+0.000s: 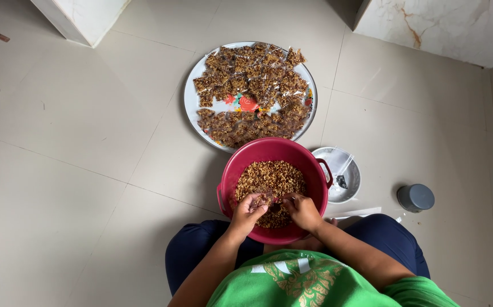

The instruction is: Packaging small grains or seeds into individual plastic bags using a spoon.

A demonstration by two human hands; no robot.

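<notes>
Over the red basin [273, 152], which sits on the pale tiled floor [76, 170] just in front of the seated person's knees, both bare hands meet above a heap of brown crumbly snack mix [269, 177]. Left hand [246, 209] has its fingers curled and pressed together around a small clear packet [262, 199] partly filled with the mix, so its grip is pinched on that packet at the near side of the basin. Right hand [302, 209] reaches in beside it, fingertips drawn together at the packet's mouth; whether they pinch the packet edge or a bit of the mix cannot be told. Beyond the basin, touching or nearly touching its far rim, lies a large round white tray [191, 101] with a coloured flower print in its middle, covered by many small filled packets [252, 74] laid in rough rows. Just beside the basin's handle [326, 169], away from the left hand, stands a small white bowl [354, 170] holding clear wrappers and a small dark object. Farther out past that bowl, well apart from the basin, a grey round lid or cap [415, 196] rests on the floor. Near the basin's closest rim show dark blue trousers [189, 250] and a green shirt [309, 284].
</notes>
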